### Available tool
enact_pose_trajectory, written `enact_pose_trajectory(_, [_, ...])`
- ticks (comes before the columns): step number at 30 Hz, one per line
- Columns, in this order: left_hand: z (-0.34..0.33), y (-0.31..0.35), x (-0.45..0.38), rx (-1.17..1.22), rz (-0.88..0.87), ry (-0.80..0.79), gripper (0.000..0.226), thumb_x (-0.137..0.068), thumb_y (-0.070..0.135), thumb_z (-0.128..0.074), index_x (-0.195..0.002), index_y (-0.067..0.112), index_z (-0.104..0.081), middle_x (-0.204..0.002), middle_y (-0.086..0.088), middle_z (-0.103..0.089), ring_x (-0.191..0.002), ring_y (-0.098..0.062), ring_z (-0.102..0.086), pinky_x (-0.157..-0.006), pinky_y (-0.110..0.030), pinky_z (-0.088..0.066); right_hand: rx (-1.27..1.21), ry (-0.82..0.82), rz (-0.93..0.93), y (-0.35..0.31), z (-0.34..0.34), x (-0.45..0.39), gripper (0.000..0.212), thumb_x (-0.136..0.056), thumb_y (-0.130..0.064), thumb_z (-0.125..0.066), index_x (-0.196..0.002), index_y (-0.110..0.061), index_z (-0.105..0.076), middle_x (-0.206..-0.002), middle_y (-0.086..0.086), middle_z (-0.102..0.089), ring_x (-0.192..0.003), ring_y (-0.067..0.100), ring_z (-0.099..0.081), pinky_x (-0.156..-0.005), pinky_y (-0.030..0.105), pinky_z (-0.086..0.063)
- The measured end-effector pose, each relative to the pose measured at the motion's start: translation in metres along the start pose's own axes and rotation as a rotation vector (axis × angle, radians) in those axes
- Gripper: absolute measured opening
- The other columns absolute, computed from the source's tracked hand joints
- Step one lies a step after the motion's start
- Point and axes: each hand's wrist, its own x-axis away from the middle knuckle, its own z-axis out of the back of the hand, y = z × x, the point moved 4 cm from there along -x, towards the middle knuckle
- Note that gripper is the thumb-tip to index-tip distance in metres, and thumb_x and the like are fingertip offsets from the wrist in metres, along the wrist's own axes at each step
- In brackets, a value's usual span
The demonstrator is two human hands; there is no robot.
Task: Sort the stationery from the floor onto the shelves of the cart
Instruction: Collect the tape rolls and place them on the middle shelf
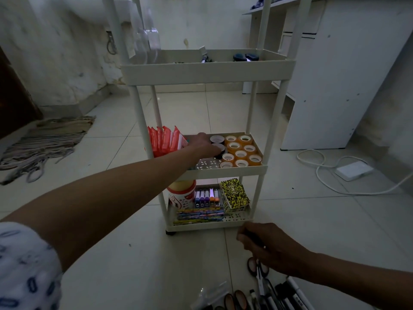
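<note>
A white three-shelf cart (207,72) stands on the tiled floor. Its middle shelf (234,172) holds red packets (165,142), amber tape rolls (241,151) and a black tape roll (217,138). My left hand (204,145) reaches into this shelf and grips a second black tape roll (220,151) beside the first. The bottom shelf holds a red-and-white jar (182,193), markers (206,198), a yellow-black notebook (234,194) and pencils (199,214). My right hand (268,247) hovers over the floor, fingers curled round a slim black pen (251,237), above scissors (259,268) and loose markers (290,294).
A fringed mat (44,139) lies on the floor at the left. A white cabinet (335,86) stands right of the cart, with a white adapter (354,171) and its cable in front of it. Clear plastic wrap (210,294) lies near the floor pile.
</note>
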Motion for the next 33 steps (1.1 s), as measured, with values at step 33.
enact_pose_trajectory(33, [0.079, 0.005, 0.047, -0.608, -0.188, 0.151, 0.021, -0.095, 0.027, -0.059, -0.101, 0.010, -0.049, -0.113, -0.013, -0.054, -0.108, -0.029, -0.052, -0.094, -0.037, -0.045, 0.013, 0.424, 0.249, -0.071, 0.052, -0.159, 0.014, -0.098, -0.011, -0.056, -0.110, -0.008, -0.062, -0.091, -0.001, -0.067, -0.072, -0.003, -0.062, -0.061, 0.012, -0.052])
